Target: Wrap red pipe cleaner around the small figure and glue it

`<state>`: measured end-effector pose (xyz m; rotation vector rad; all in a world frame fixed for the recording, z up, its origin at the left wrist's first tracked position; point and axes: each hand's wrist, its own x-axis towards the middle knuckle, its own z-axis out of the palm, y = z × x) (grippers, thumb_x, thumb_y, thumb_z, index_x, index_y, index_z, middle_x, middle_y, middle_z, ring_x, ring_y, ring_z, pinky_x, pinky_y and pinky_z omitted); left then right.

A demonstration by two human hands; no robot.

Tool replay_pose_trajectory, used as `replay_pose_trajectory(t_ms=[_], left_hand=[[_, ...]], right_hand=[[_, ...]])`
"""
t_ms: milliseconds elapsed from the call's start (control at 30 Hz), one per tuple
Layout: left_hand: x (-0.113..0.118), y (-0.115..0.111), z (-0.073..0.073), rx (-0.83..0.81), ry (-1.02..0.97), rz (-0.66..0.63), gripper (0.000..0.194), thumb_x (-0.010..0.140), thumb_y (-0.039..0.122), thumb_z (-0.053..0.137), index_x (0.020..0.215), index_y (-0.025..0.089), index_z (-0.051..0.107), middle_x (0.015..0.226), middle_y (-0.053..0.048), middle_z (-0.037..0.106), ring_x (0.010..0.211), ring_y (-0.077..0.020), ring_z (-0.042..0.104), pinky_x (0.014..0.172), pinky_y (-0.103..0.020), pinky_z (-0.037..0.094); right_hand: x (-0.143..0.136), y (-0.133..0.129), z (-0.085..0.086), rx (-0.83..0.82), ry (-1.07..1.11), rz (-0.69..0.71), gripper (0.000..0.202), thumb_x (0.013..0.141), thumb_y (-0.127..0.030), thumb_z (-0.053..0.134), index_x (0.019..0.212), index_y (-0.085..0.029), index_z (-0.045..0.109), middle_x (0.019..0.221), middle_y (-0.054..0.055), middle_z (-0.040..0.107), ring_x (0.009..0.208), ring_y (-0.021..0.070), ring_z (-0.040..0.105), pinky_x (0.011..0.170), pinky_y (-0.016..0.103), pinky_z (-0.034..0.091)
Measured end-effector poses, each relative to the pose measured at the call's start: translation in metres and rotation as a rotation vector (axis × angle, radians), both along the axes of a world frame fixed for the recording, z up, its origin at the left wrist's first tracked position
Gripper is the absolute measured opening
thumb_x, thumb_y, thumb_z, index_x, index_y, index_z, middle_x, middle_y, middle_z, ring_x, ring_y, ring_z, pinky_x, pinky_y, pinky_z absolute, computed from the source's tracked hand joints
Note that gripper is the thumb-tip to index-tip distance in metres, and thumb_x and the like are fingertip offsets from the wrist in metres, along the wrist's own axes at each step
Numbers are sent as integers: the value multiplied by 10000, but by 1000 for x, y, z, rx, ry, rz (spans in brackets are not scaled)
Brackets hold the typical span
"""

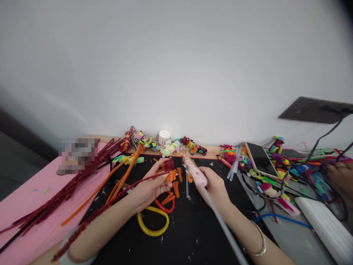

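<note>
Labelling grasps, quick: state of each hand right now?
Left hand: closed, pinching the red-and-orange piece.
Right hand: closed around the pale pink glue gun.

Plain pale-grey wall, brighter toward the middle, with a dark socket panel at right, above a wood-edged tabletop.

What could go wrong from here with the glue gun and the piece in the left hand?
First, if the glue gun in the right hand is hot, its nozzle could burn the nearby left hand, whose fingers hold the red and orange piece.
Second, the long red strand trailing along the left forearm might snag and tug the piece.
Third, glue might drip onto the loose orange bits.
</note>
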<state>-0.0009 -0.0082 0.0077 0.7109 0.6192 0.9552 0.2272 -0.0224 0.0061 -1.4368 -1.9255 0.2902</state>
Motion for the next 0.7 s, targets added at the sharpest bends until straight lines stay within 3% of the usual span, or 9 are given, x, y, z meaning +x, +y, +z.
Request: replay_pose_trajectory(t_ms=[233, 500, 700], left_hand=[[1, 2, -1, -5, 1, 64, 563, 831, 203, 628, 1338, 308, 406, 840, -12, 635, 703, -96, 601, 732, -243, 484], [2, 3, -1, -22, 16, 88, 576, 783, 193, 673, 1299, 319, 451, 893, -16, 640, 713, -98, 614, 722, -235, 485], [3, 2, 1, -14, 9, 74, 561, 797, 167, 653, 1298, 312, 447, 891, -9, 627, 700, -88, 600, 718, -231, 484]], right_hand=[[-10, -10, 1, -139, 221, 119, 127, 819, -286, 614, 898, -192, 646, 794, 29, 695, 662, 161, 637, 596, 247, 494], [-13, -16, -4, -238, 267, 207, 120, 807, -291, 635, 867, -187, 644, 757, 7, 666, 647, 149, 615, 584, 235, 480], [-13, -16, -2, -221, 213, 232, 102, 815, -284, 615, 858, -192, 619, 734, 2, 638, 629, 147, 593, 565, 238, 461]])
